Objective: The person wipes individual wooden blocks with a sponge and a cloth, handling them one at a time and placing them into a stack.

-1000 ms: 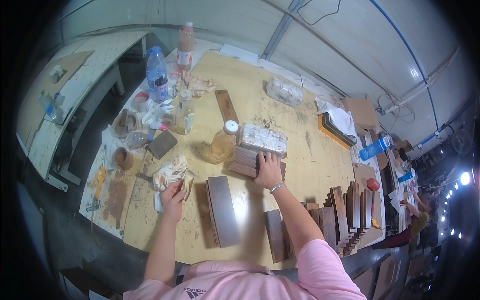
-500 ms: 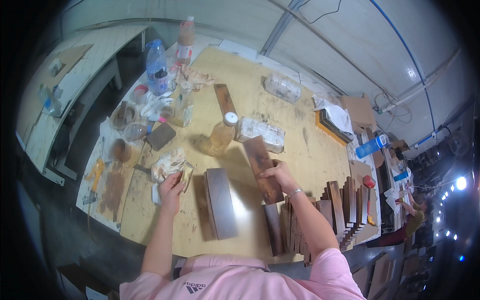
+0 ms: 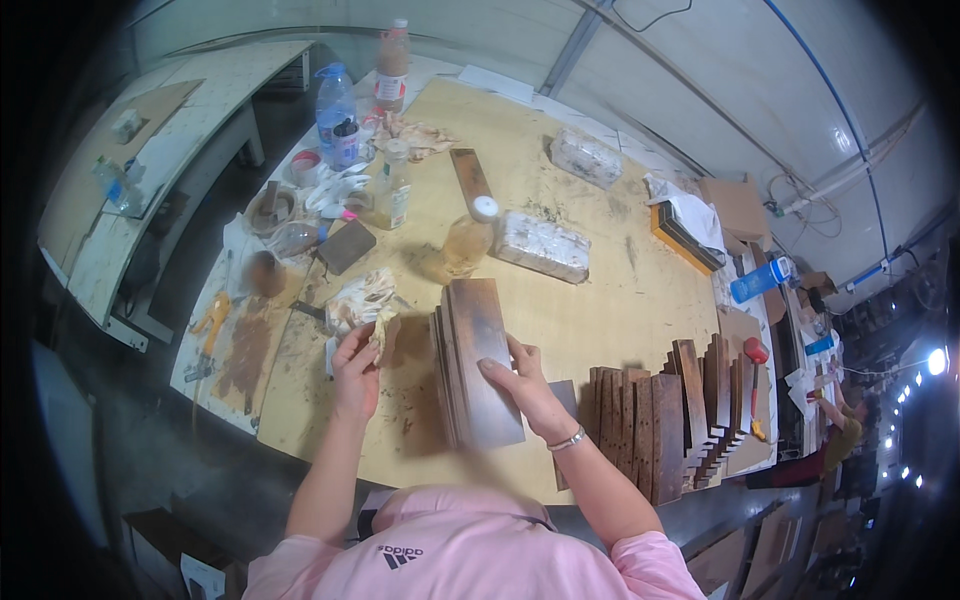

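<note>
Right hand (image 3: pixel 530 397) clamped on a plank (image 3: pixel 490 410) over the stack (image 3: pixel 446 372), thumb across its face, fingers round its right edge, likely for steadiness; left hand (image 3: pixel 356 378), left of the stack, pinches a rag (image 3: pixel 384 328), seemingly clear of the wood.

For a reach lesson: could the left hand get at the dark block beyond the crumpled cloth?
Probably not easily: the left hand holds yellowish cloth, and the crumpled cloth lies before the dark block.
</note>
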The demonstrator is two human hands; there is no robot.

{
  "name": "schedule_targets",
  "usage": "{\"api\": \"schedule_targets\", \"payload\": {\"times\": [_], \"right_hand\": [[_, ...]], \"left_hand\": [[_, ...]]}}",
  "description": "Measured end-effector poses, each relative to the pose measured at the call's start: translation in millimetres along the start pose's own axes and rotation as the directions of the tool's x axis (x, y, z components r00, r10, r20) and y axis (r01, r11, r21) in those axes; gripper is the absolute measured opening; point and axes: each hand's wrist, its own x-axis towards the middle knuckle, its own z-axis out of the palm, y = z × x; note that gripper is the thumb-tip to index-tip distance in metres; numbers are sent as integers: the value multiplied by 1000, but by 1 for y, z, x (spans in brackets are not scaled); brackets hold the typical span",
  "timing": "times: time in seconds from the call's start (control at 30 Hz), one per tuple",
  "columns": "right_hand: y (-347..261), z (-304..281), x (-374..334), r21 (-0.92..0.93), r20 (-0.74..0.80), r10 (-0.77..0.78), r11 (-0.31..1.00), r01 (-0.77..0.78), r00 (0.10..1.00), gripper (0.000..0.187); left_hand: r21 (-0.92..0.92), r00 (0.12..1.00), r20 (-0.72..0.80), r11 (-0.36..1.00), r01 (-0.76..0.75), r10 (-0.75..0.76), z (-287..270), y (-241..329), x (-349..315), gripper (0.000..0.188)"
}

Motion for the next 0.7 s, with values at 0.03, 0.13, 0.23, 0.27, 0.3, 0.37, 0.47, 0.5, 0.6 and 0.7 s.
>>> {"api": "schedule_targets", "payload": {"times": [0.03,0.13,0.23,0.27,0.3,0.37,0.47,0.5,0.6,0.7], "right_hand": [[-2,-2,-2,-72,2,-9,997,9,1000,53],[-20,-9,-6,-60,69,53,997,-49,996,46],[-23,-16,-2,78,131,67,994,-78,989,34],[-21,-19,0,126,144,56,989,-74,988,29],[-17,-22,1,189,135,71,977,-96,988,25],[-13,-30,2,311,122,102,941,-135,987,19],[-27,-40,-9,492,20,47,869,-50,999,14],[-30,-48,-13,533,49,31,844,-53,998,16],[-62,-50,-27,509,55,52,857,-73,997,18],[-61,-43,-31,428,72,57,900,-83,996,18]], "left_hand": [[3,1000,2,1000,-1,1,3,4,-5,36],[7,1000,26,1000,5,-5,13,12,-19,37],[17,997,67,1000,26,-27,18,13,-29,38],[25,996,79,999,27,-29,20,13,-31,38],[36,995,89,999,32,-35,20,12,-33,39],[38,994,104,999,32,-35,27,13,-39,40],[127,986,162,991,-50,29,41,22,-49,42],[166,980,192,982,-87,55,49,27,-55,42],[479,948,310,850,-218,69,98,48,-92,43],[421,488,850,302,-855,197,137,59,-111,37]]}}
